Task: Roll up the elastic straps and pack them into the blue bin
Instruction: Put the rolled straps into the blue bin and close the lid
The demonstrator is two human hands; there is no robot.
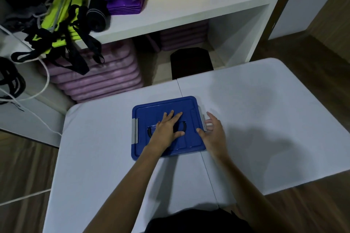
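- white table is carrying the blue bin, lid on, near its middle
- shelf behind is holding the black and lime elastic straps, dangling off its left edge
- left hand is lying flat on the lid, fingers spread wide
- right hand is hovering just beside the bin's right grey latch, fingers loosely open, slightly blurred

The scene is dim with a cool bluish cast. Soft, broad shadows fall on the table to the right of the arms. The right hand is smeared by motion blur. Wide-angle distortion bends the shelf and floor lines toward the edges.
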